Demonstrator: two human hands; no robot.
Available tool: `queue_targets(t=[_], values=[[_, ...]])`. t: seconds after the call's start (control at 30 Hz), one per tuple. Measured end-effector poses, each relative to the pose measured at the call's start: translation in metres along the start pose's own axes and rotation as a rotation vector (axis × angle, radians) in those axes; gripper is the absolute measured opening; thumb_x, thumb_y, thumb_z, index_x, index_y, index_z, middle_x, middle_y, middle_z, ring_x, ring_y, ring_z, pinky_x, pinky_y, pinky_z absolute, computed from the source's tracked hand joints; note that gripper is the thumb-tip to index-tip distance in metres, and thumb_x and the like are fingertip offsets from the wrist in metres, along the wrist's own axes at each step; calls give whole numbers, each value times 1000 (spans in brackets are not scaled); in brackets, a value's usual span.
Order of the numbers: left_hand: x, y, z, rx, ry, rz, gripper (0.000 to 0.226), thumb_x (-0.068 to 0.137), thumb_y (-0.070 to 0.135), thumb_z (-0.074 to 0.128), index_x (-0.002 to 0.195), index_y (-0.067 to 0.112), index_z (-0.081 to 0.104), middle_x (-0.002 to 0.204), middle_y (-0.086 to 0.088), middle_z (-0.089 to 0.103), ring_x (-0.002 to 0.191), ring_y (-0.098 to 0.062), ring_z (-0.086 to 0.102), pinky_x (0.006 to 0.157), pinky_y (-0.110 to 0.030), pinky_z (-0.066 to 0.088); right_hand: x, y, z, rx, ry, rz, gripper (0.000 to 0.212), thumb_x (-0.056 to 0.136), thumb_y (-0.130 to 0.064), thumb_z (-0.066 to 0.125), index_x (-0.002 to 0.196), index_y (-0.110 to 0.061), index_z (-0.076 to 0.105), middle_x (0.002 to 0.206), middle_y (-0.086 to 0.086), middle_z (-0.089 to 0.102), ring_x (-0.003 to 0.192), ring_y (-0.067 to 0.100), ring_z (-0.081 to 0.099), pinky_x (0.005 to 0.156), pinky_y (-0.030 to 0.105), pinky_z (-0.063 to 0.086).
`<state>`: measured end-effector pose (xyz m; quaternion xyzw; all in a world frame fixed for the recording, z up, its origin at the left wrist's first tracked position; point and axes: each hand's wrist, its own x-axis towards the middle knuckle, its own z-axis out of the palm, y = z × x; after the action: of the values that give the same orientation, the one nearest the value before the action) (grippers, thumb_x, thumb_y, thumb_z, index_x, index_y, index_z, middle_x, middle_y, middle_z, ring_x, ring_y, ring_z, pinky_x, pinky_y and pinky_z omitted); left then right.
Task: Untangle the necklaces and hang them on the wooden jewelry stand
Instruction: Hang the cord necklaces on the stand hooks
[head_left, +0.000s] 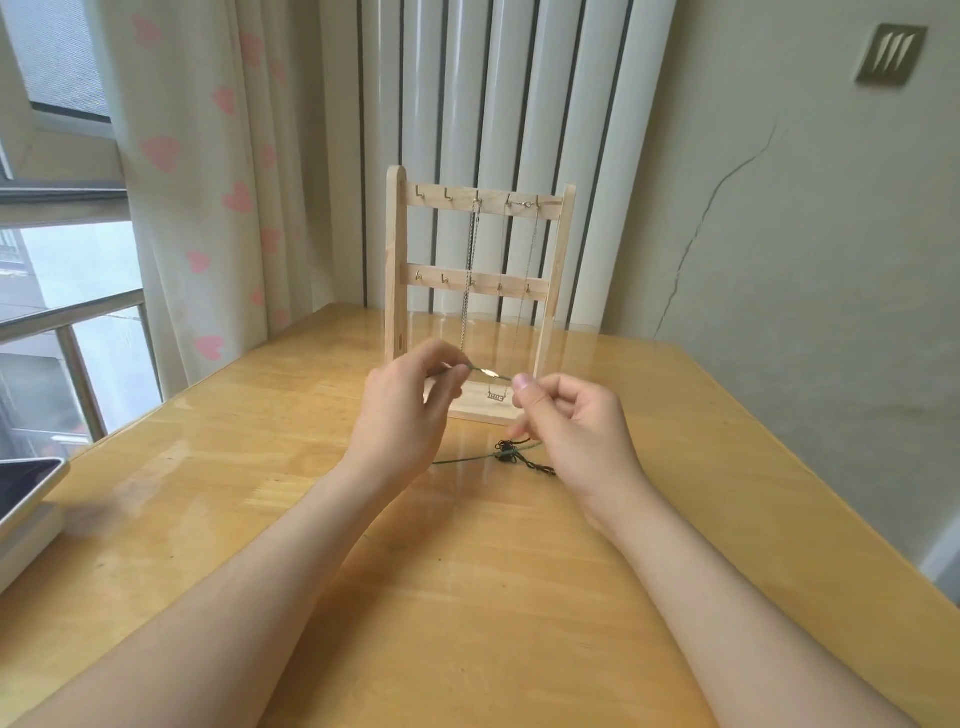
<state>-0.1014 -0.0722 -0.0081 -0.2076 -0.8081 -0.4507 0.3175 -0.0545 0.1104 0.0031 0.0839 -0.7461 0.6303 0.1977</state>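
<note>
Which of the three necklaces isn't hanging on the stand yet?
The green cord necklace, pinched between the left hand and right hand, its tail on the table. The plain chain and pendant chain hang from top hooks of the stand.

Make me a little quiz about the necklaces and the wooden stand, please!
1. True or false: the left hand and the right hand both pinch the thin green cord necklace.
2. How many chain necklaces hang on the pale wooden jewelry stand? A one, B two, C five.
3. Fill in: the dark tangled cord lies on the yellow wooden ____.
Key: 1 true; 2 B; 3 table.
</note>
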Motion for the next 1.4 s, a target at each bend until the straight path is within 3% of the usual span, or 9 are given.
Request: queue_targets(t=[0.1,0.2,0.43,0.57,0.7,0.87,1.1,1.27,1.4], values=[[0,1,1,37,139,-1,10,107,22,64,98,19,68,84,17,68,84,-4,63,78,-30,46,-2,-8,1,401,-3,155,22,104,-26,66,96,-5,67,51,-10,56,62,21,61,68,38,60],[0,3,0,29,228,-23,13,108,17,60,96,21,59,87,16,64,82,4,57,75,-21,40,-3,-1,1,257,39,119,19,102,-26,71,95,-9,69,56,-15,55,50,12,39,46,22,36],[1,16,-3,-144,285,-110,8,109,22,59,103,17,57,91,12,66,72,-7,58,67,-15,41,-9,-15,19,153,21,104,8,101,-6,68,110,-8,67,102,18,72,64,25,74,49,30,54],[3,19,-8,-204,245,-102,7,108,23,62,101,22,60,92,11,66,77,-9,59,69,-17,43,2,-24,21,-47,-53,93,31,97,-17,74,126,-22,67,111,1,73,65,22,76,55,33,56],[16,25,-13,-218,197,-89,6,105,22,68,100,25,67,91,8,67,74,-7,57,69,-14,44,22,-30,34,-352,-97,-15,50,93,-41,69,142,-40,57,126,-20,66,81,13,75,83,38,60],[42,31,-14,-152,224,-90,5,102,23,72,99,25,73,88,14,65,78,0,56,70,-11,40,53,-45,46,-236,60,-101,13,101,-27,69,110,-26,78,84,-9,79,79,8,76,80,43,65],[107,34,-25,-76,293,-109,15,102,26,65,105,27,79,91,10,73,77,-17,72,80,-47,62,99,-72,55,-243,273,-193,13,95,-31,77,86,-23,81,67,-12,74,67,-3,69,66,8,50],[147,34,-35,-20,338,-167,6,97,31,69,98,28,74,90,4,78,80,-17,75,88,-34,58,130,-94,65,-303,365,-257,21,92,-25,74,71,-28,74,59,-17,68,64,-6,68,62,2,41],[171,35,-35,25,366,-229,4,95,30,69,94,27,72,79,5,75,78,-16,73,67,-14,41,151,-108,73,-329,409,-262,23,94,-29,70,74,-19,77,60,-5,72,67,15,72,72,-9,33]])
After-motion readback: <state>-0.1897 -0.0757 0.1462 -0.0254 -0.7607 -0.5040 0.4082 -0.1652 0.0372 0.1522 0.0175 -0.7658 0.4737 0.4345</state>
